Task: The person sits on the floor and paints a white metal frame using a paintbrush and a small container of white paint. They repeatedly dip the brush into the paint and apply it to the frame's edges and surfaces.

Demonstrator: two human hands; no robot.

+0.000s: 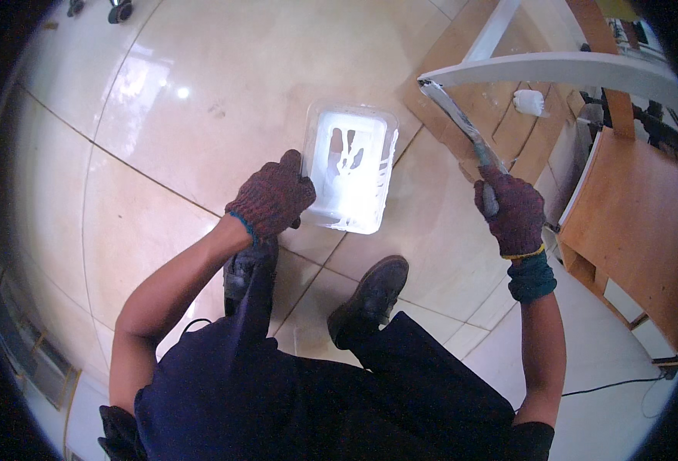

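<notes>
Currently, a tub (394, 150) sits in the left hand (275, 194), a brush (456, 114) in the right hand (515, 215).
Held by one side only, the tub could tip if the grip slackens, spilling white paint (348, 198) on the tiles (178, 157); an overloaded brush could drip. The left fingers clamp the tub's left edge; the right ones wrap the brush handle, its tip at the end of a white bar (554, 67). Inside the tub, paint looks thick at the near end and streaky farther off.
</notes>
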